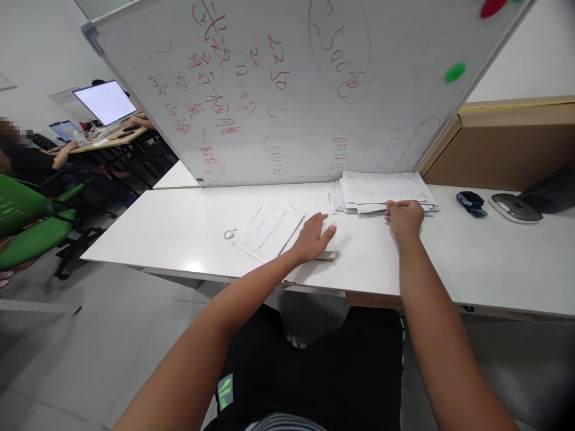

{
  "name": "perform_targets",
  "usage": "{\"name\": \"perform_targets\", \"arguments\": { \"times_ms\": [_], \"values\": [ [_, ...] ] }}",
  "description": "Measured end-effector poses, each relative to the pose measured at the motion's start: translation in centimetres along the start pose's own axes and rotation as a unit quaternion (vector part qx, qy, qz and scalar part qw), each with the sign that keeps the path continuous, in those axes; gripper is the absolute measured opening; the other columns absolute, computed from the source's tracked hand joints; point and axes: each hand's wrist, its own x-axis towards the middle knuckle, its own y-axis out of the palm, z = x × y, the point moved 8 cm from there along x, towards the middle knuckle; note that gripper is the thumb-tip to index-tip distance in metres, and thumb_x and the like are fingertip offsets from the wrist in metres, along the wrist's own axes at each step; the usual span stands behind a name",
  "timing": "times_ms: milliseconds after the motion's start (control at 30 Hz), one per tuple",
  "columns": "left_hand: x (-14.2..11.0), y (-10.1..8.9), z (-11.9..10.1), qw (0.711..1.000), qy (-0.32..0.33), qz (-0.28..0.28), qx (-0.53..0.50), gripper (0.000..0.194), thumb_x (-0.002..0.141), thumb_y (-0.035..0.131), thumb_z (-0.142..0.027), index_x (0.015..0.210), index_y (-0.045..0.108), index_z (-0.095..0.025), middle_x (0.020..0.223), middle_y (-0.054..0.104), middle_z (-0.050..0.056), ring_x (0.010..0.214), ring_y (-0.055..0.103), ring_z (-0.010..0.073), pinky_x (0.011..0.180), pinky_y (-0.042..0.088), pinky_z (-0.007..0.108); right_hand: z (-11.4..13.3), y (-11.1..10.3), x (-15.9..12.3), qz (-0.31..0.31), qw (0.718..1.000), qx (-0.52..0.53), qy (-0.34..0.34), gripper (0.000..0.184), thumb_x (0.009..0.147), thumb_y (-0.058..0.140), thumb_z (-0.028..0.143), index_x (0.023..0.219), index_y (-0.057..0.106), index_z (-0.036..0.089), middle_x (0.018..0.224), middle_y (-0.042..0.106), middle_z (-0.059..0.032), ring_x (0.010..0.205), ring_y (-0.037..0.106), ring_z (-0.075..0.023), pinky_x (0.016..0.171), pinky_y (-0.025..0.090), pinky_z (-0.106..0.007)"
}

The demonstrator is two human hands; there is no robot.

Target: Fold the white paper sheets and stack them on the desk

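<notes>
My right hand is at the front edge of a stack of printed papers, with thumb and fingers pinched on a paper's edge. The stack lies a little unevenly against the foot of the whiteboard. My left hand hovers over the white table, fingers spread and nothing in them. Partly hidden under it lies a slim pale object whose kind I cannot make out. Left of that hand rests a smaller pile of printed sheets, turned at an angle. Beside it is a small white coiled item.
A whiteboard with red writing stands along the table's back. To the right are a cardboard box, a dark watch-like item and a grey-and-white device. At far left, a person sits on a green chair.
</notes>
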Motion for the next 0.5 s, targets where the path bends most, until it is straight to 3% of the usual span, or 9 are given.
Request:
{"name": "perform_targets", "arguments": {
  "times_ms": [200,267,333,433,500],
  "values": [
    [-0.1,0.0,-0.2,1.0,0.018,-0.023,-0.004,0.066,0.091,0.021,-0.065,0.138,0.037,-0.022,0.15,0.033,0.011,0.141,0.023,0.0248,0.115,0.02,0.045,3.2,-0.2,-2.4,-0.036,0.991,-0.065,-0.111,0.018,0.077,0.063,0.033,0.082,0.053,0.02,0.061,0.057,0.0028,0.053,0.055,-0.0138,0.052,0.044,-0.025],
    [-0.2,0.0,-0.2,0.999,0.025,-0.03,-0.008,0.065,0.091,0.022,-0.065,0.137,0.039,-0.022,0.148,0.036,0.011,0.14,0.026,0.0256,0.114,0.022,0.045,4.6,0.0,-4.3,-0.013,0.985,-0.095,-0.144,0.02,0.08,0.06,0.038,0.086,0.055,0.02,0.064,0.058,0.0022,0.057,0.056,-0.0143,0.057,0.044,-0.025],
    [-0.2,0.1,-0.2,0.999,0.031,-0.04,-0.006,0.064,0.092,0.023,-0.064,0.136,0.04,-0.021,0.145,0.04,0.011,0.137,0.03,0.0254,0.112,0.024,0.044,5.5,1.0,-6.8,0.079,0.969,-0.154,-0.177,0.025,0.082,0.055,0.045,0.09,0.059,0.021,0.067,0.061,0.0011,0.062,0.058,-0.0156,0.061,0.044,-0.026],
    [0.2,0.1,0.3,0.998,0.025,-0.058,-0.001,0.062,0.093,0.021,-0.06,0.13,0.047,-0.017,0.136,0.049,0.012,0.131,0.037,0.0256,0.11,0.028,0.043,4.3,2.8,-11.6,0.286,0.904,-0.251,-0.196,0.029,0.081,0.056,0.051,0.096,0.064,0.027,0.073,0.066,0.0009,0.067,0.06,-0.018,0.064,0.045,-0.028],
    [0.5,0.0,0.6,0.998,0.018,-0.063,-0.005,0.06,0.094,0.022,-0.059,0.123,0.052,-0.016,0.129,0.054,0.013,0.127,0.041,0.0259,0.108,0.029,0.044,3.0,2.4,-13.7,0.31,0.891,-0.276,-0.187,0.031,0.083,0.053,0.05,0.099,0.065,0.027,0.077,0.067,-0.0008,0.071,0.062,-0.02,0.066,0.046,-0.03]
  ]
}}
